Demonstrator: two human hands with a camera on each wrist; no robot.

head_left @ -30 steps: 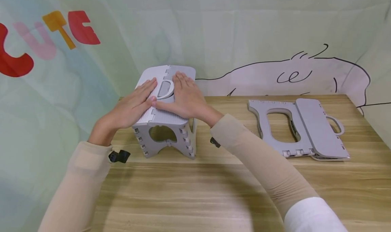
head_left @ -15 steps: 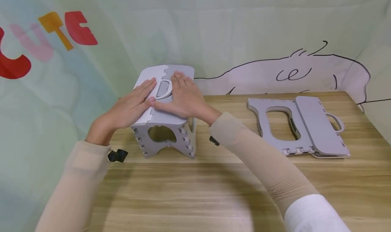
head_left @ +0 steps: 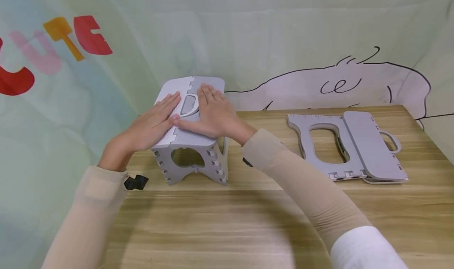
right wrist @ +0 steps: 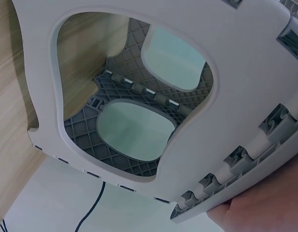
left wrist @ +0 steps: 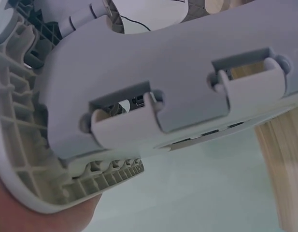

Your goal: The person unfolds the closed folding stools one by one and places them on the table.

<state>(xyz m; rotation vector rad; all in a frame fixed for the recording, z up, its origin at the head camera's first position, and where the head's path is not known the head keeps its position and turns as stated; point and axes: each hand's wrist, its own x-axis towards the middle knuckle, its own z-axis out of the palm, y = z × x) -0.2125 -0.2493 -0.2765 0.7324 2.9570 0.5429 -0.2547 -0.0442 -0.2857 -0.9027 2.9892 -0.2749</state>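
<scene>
Fingers straight, left hand (head_left: pixel 150 124) and right hand (head_left: pixel 217 115) rest on the light-grey plastic folding stool (head_left: pixel 191 138) near the wood-grain tabletop (head_left: pixel 213 229)'s far-left corner; uneven pressure could tip it.

On the table (head_left: pixel 220 229), an upright stool (head_left: pixel 188 139) stands left, under the left hand (head_left: pixel 150 126) and right hand (head_left: pixel 215 117); a folded stool (head_left: pixel 370 147) lies right.

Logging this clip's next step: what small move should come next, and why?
Probably lift the left hand and right hand off the opened stool: its legs stand spread on the table and its top looks nearly flat, while the second stool lies folded.
</scene>
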